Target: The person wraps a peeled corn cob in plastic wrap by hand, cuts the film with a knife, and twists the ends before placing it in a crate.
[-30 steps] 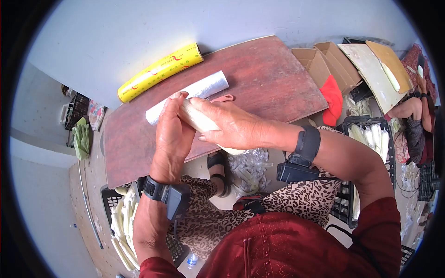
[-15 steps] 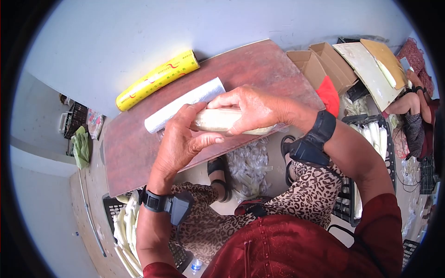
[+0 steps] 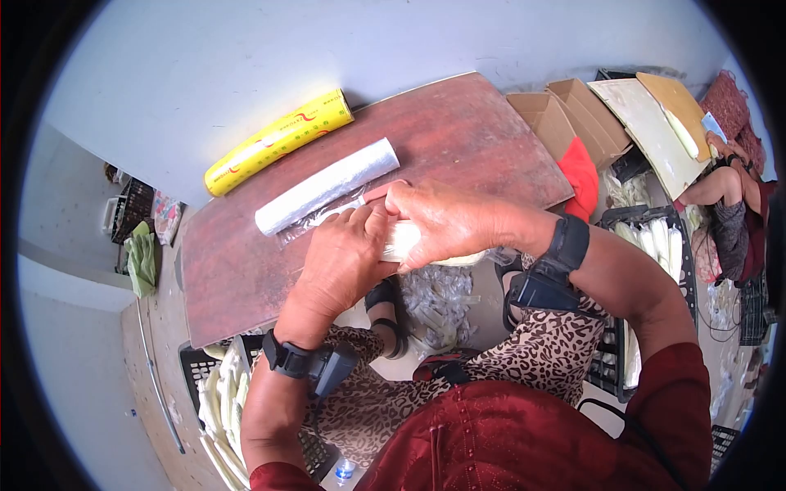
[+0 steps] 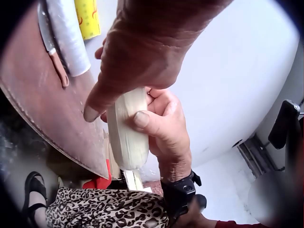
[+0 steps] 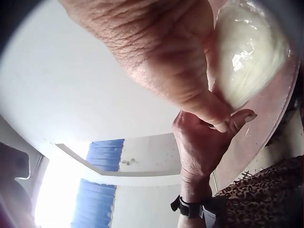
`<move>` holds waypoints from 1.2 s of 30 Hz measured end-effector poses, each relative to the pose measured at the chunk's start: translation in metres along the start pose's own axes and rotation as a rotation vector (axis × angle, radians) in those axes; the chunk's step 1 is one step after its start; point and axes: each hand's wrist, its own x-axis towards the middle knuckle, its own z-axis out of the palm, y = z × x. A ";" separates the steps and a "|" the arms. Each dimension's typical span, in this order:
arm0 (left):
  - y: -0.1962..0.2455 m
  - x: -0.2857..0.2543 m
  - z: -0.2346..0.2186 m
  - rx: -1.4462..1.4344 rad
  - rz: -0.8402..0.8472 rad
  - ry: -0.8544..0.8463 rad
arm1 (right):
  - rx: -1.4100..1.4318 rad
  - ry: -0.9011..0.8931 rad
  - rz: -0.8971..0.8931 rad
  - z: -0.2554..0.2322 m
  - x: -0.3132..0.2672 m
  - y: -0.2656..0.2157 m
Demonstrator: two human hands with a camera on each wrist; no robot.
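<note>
Here, I am curling both my left hand (image 3: 344, 254) and right hand (image 3: 446, 221) round a pale peeled stalk (image 4: 127, 137) at the wooden surface's (image 3: 246, 270) near edge, pressing clear film tight, the film roll (image 3: 327, 186) lying just beyond.

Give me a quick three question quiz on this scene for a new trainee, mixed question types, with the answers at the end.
1. True or false: both hands grip the pale wrapped stalk.
2. Which roll lies nearer the hands? A: the yellow roll. B: the clear film roll. C: neither is on the wooden board.
3. What does the person wear on each wrist?

Key
1. True. The left hand and the right hand close round it at the board's near edge; the left wrist view shows the fingers curled on it.
2. B. The clear film roll lies just beyond the fingers, the yellow roll behind it at the board's far edge.
3. A black strap carrying a camera unit.
</note>
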 end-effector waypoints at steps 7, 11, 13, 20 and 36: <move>-0.003 0.000 0.005 -0.055 -0.022 0.131 | 0.374 0.173 0.072 -0.015 -0.005 -0.008; -0.002 -0.003 -0.002 -0.167 -0.199 0.083 | 0.471 0.432 0.117 -0.050 -0.014 0.011; -0.003 -0.003 -0.002 -0.235 -0.276 0.114 | 0.534 0.305 0.103 -0.068 -0.027 0.005; -0.012 -0.003 -0.005 -0.535 -0.421 0.159 | 0.600 0.211 0.205 -0.065 -0.039 0.015; -0.005 -0.003 -0.011 -0.667 -0.273 -0.019 | 0.640 0.259 0.098 -0.030 -0.018 0.003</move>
